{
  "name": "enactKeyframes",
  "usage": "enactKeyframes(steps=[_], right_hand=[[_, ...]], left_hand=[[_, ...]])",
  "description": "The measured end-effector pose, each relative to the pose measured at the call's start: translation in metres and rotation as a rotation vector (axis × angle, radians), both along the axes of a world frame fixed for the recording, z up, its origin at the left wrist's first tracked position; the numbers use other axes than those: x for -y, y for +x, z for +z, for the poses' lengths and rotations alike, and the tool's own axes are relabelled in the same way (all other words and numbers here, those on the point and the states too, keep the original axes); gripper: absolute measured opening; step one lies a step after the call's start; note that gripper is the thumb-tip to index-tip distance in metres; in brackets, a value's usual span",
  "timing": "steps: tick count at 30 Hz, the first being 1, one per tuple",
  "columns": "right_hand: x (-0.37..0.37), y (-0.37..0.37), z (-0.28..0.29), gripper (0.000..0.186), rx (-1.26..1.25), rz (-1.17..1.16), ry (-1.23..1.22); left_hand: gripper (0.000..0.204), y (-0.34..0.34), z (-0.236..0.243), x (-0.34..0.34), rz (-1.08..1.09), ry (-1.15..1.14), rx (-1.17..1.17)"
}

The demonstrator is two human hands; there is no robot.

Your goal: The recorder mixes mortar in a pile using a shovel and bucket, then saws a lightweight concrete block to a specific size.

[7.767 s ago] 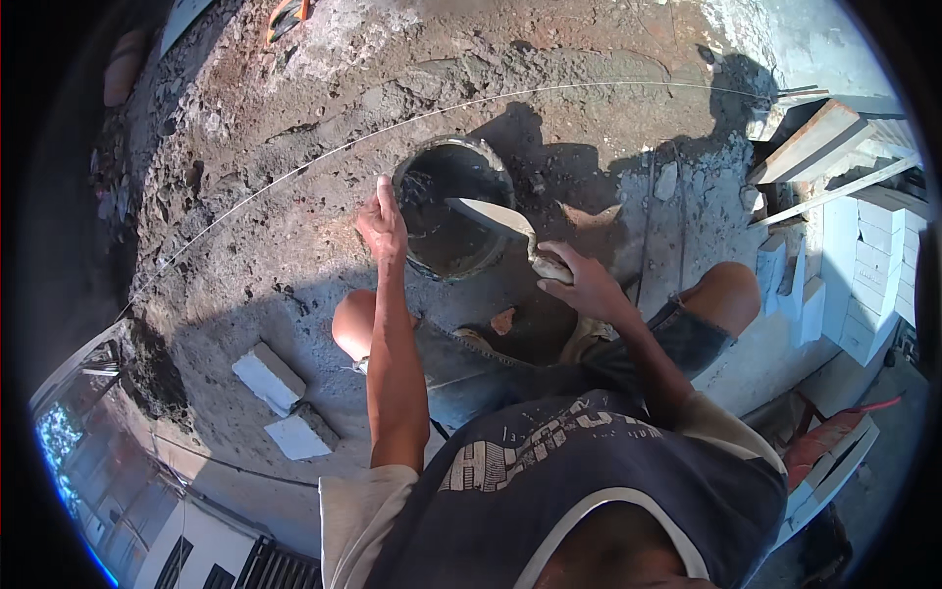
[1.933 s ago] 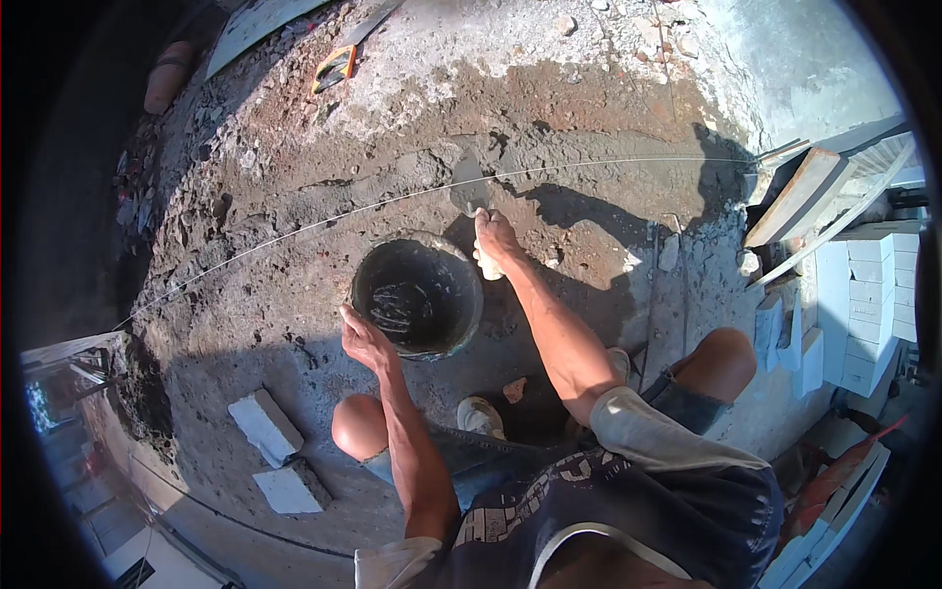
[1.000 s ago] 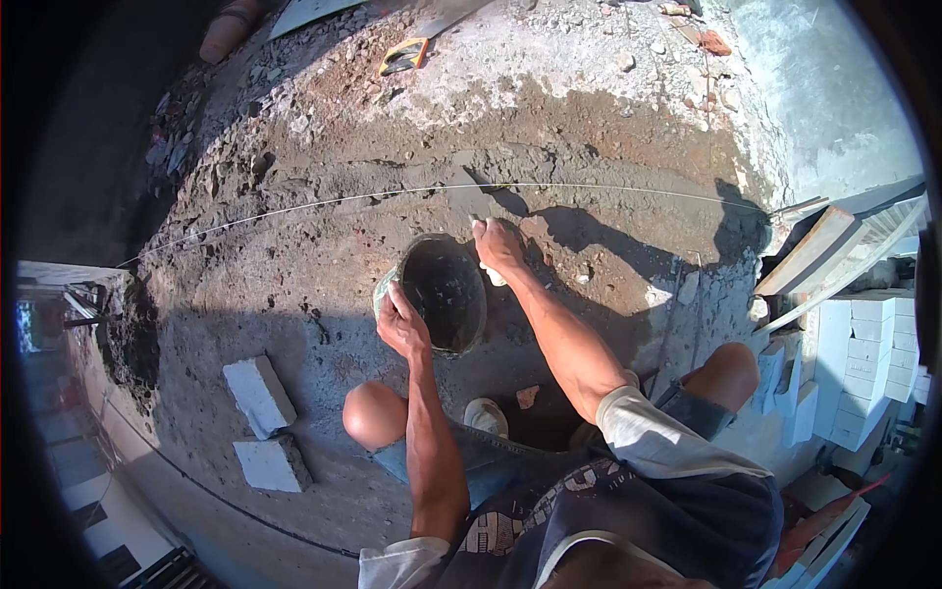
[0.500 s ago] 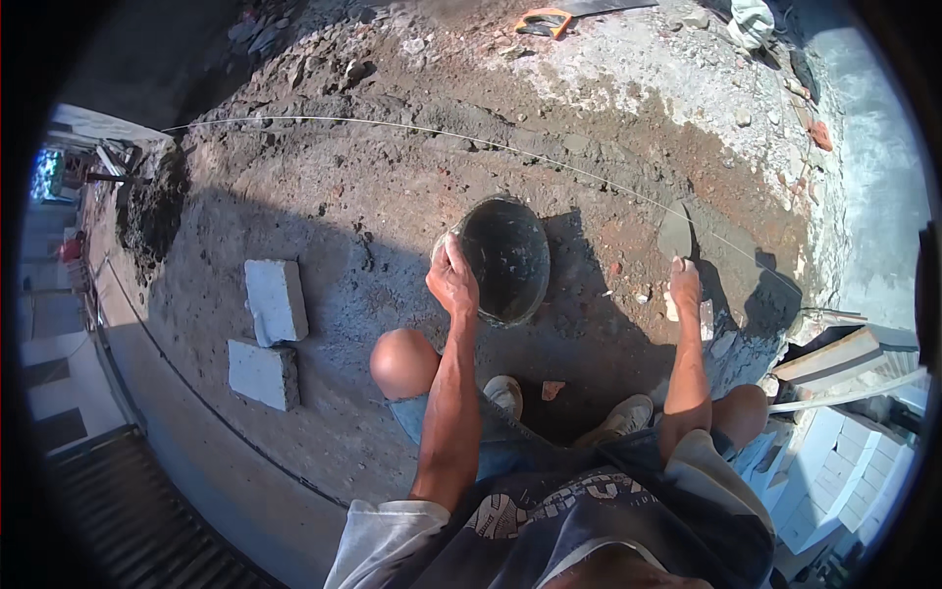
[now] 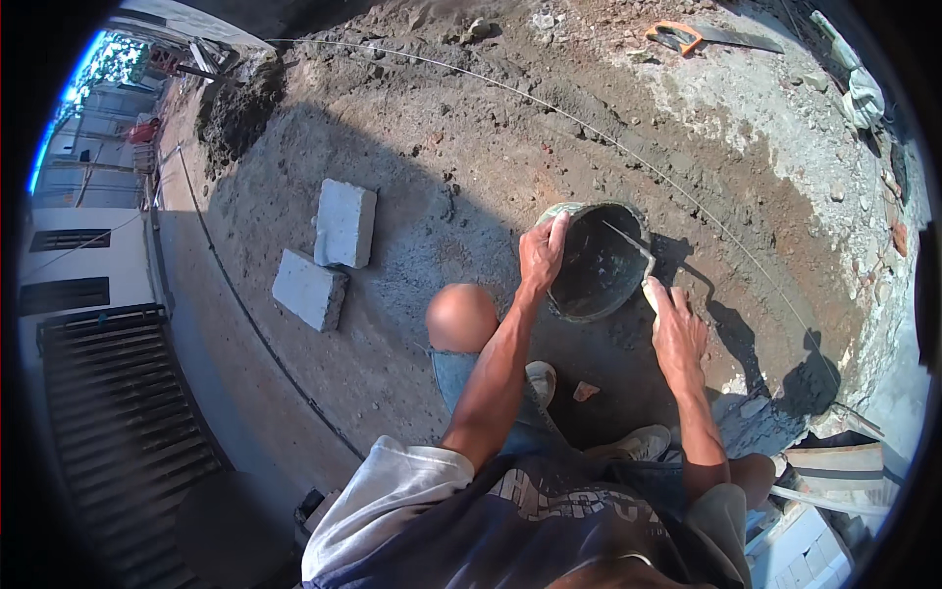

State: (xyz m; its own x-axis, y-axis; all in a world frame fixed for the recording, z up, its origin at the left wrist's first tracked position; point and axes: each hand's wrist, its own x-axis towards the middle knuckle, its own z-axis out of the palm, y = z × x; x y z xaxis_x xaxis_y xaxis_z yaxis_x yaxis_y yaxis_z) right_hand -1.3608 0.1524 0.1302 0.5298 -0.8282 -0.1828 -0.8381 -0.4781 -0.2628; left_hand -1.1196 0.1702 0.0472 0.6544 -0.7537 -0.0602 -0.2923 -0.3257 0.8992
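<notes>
A round black bucket (image 5: 596,287), smeared with grey mortar, sits on the dirt between my hands. My left hand (image 5: 543,253) is closed on its left rim. My right hand (image 5: 677,329) is closed on the light handle of a trowel (image 5: 633,245), whose narrow-looking, tilted blade reaches over the bucket's mouth. Beyond the bucket a thin taut string (image 5: 667,178) runs in a curve across a rough strip of grey mortar (image 5: 608,118).
Two white blocks (image 5: 345,221) (image 5: 306,290) lie at the left. An orange-handled saw (image 5: 673,37) rests on rubble at the back right. A barred gate (image 5: 118,412) and a cable (image 5: 248,314) are at the left; boards (image 5: 834,463) and stacked blocks (image 5: 797,545) at the lower right.
My view has swung leftward. The trowel, earlier out beside the string at the mortar strip, is now over the bucket. My left hand still grips the bucket's rim.
</notes>
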Motion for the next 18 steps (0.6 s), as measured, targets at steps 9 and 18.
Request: enactKeyframes(steps=[9,18], right_hand=[[-0.036,0.025,-0.076,0.051,-0.105,0.224,0.214],[-0.041,0.021,-0.099,0.056,-0.189,0.209,-0.006]], left_hand=[[0.052,0.024,-0.023,0.023,0.016,0.038,-0.060],[0.051,-0.016,-0.001,0.035,-0.218,0.076,-0.006]])
